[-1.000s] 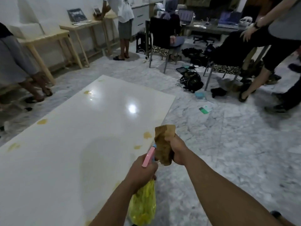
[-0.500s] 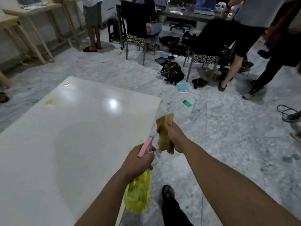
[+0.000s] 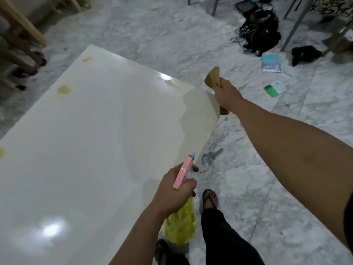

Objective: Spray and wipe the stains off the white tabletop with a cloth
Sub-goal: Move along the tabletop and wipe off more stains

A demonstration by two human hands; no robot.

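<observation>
Head view: we stand at the tabletop's right edge.
Left hand: fingers clamped on our spray bottle.
Right hand: gripping our cloth over the far right corner.
Stains: several left; wiping unfinished, we judge.

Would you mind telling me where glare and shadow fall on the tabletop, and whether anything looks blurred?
Head view: two bright glare spots on the tabletop, one near the bottom left and one at the far right edge beside a stain; a soft grey shadow covers its right part, ahead of the spray bottle; the floor and clutter at the top look smeared; straight edges bow slightly from the wide lens.
</observation>
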